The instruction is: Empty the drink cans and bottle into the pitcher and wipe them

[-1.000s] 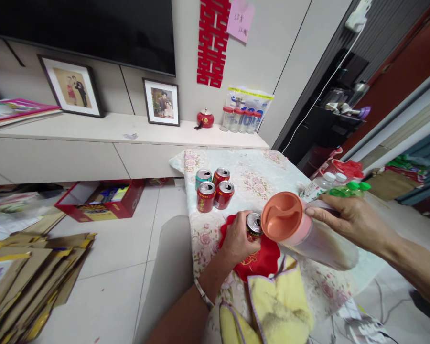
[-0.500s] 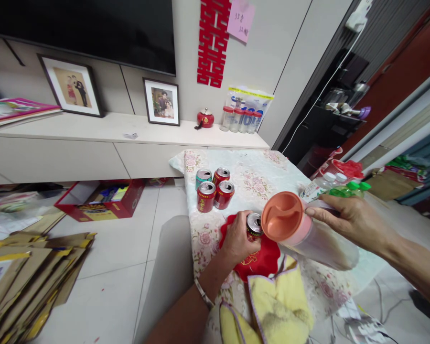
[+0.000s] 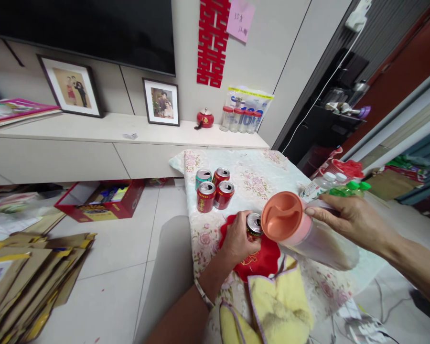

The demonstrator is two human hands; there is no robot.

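Note:
My left hand is wrapped round an opened drink can above a red scalloped tray. In my right hand is the handle of a clear pitcher with an orange lid. The pitcher lies tilted well over, its lid close against the can's top; some cloudy liquid shows inside. Whether any liquid is flowing I cannot tell. Several opened cans stand together to the left: a teal can and red cans. A yellow cloth lies crumpled in front of the tray.
A floral tablecloth covers the table. Bottles with green caps and white caps stand at its right edge. Behind is a white cabinet with framed photos and jars. A red box and flattened cardboard are on the floor.

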